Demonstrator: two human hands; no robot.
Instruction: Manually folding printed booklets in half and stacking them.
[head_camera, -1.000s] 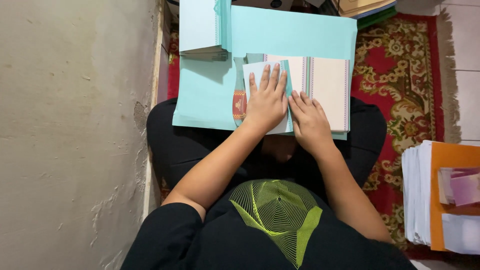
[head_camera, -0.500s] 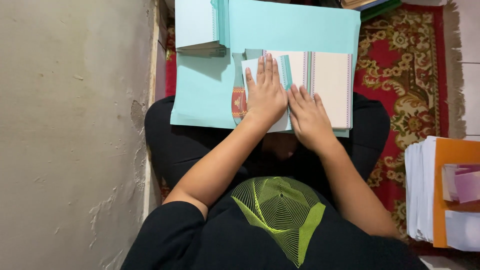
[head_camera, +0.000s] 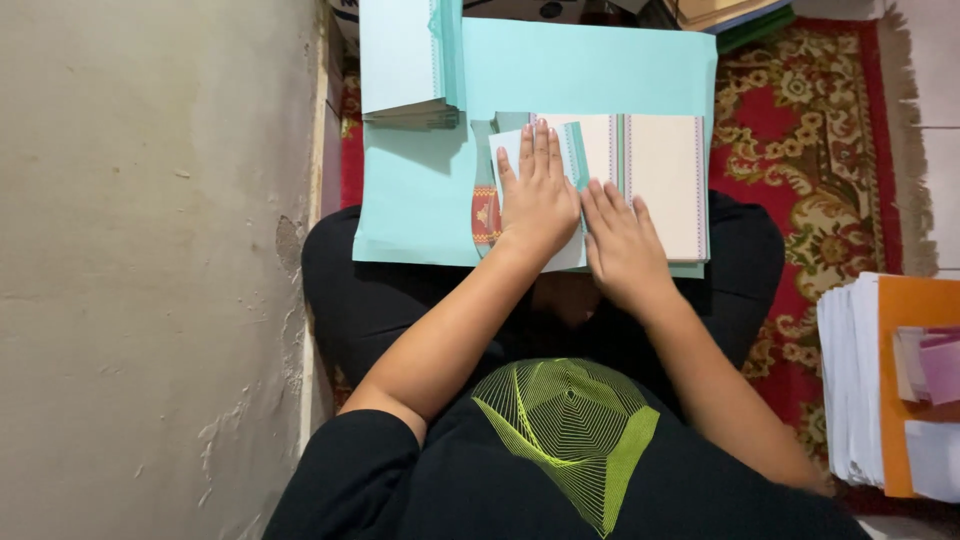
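Left hand (head_camera: 538, 195) further up card (head_camera: 655, 180)

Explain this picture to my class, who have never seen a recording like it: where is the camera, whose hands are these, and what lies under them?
The camera sits on a person's head and looks straight down, so you see their own two arms and lap. No machine is involved. The person sits on a red patterned rug beside a bare wall. Across their lap lies a large turquoise sheet. On it is a folded card, cream with thin striped borders. The left hand presses flat on the card's left flap; the right hand presses flat beside it. Neither hand grips anything. A stack of similar cards rests at the sheet's far left corner. A paper pile stands to the right.
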